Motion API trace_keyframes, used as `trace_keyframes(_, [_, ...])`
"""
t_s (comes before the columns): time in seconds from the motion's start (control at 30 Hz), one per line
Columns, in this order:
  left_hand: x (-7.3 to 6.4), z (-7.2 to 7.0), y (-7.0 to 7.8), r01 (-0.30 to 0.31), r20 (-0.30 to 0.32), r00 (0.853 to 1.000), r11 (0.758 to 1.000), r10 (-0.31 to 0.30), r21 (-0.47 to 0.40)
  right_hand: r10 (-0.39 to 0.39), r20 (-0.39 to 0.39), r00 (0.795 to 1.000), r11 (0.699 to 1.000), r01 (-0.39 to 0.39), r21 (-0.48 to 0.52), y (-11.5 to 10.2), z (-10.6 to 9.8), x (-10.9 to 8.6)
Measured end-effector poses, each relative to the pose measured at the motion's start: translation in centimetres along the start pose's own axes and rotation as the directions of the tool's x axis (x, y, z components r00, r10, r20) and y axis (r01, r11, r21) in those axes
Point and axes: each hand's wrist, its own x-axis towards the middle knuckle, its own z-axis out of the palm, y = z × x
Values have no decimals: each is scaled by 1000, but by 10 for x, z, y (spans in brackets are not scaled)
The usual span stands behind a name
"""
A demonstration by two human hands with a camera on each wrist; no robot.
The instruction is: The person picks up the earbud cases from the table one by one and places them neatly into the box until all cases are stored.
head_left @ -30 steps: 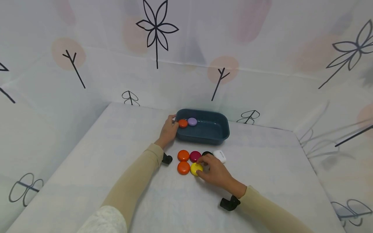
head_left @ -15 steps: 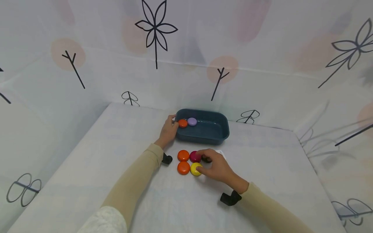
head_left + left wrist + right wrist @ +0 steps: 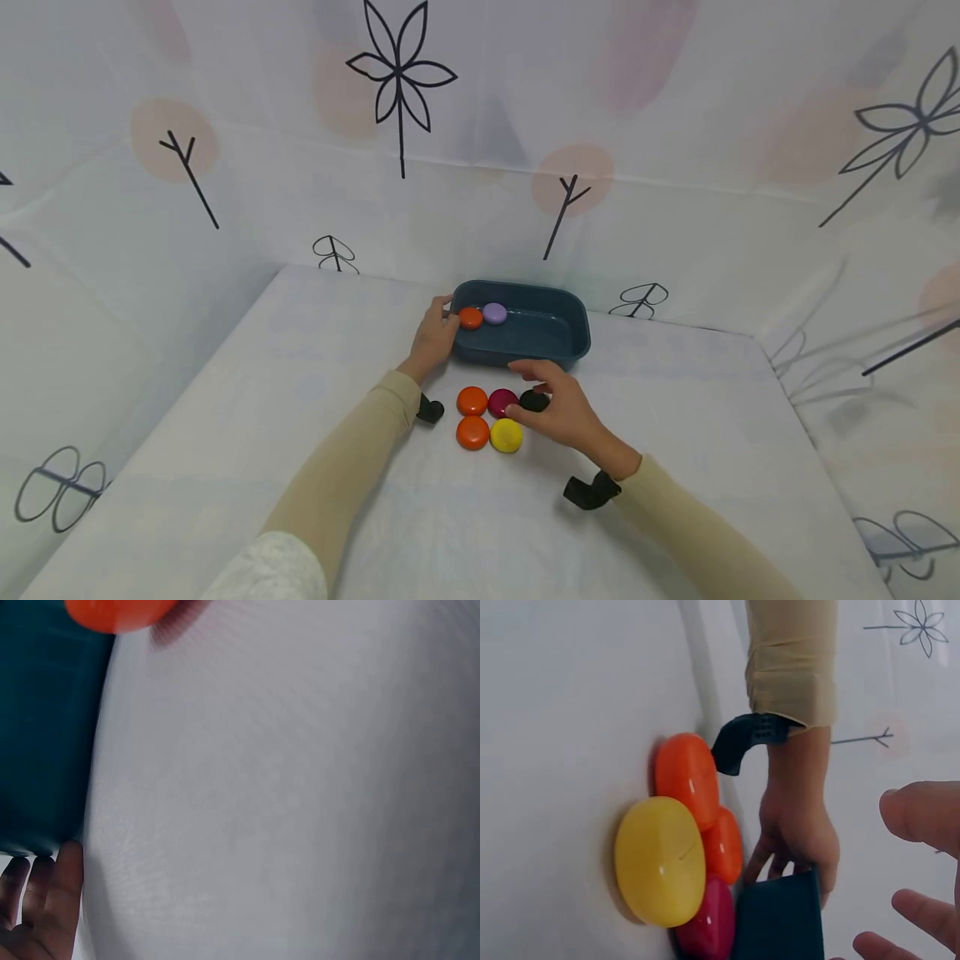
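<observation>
At the far side of the table, my left hand (image 3: 433,337) grips the left end of a dark blue-green tray (image 3: 525,357), thumb at the rim. In the left wrist view its fingertips (image 3: 69,862) meet the tray's wall. My right hand (image 3: 566,412) hovers with thumb and fingers spread, holding nothing. Below and around it lie glossy rounded discs: a yellow disc (image 3: 506,436), a crimson disc (image 3: 502,403), a black disc (image 3: 533,401) partly covered by the hand, and two orange ones, the nearer orange disc (image 3: 472,432) beside the yellow.
Inside the tray, an orange disc (image 3: 470,317) and a lilac disc (image 3: 494,313) sit at the left end. A white cloth (image 3: 420,533) covers the table, and a patterned curtain (image 3: 480,200) rises behind the tray. Black wrist mounts (image 3: 592,492) stick out below the sleeves.
My right hand has left the yellow disc, rising and moving away toward the tray with fingers spreading. The white piece seen earlier is now hidden behind it. My left hand stays on the tray.
</observation>
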Motion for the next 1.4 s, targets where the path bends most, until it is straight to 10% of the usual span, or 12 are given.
trace_keyframes(1.4, [0, 1, 1, 15, 2, 1000, 1000, -15, 5, 20, -166, 986, 993, -1, 114, 22, -14, 73])
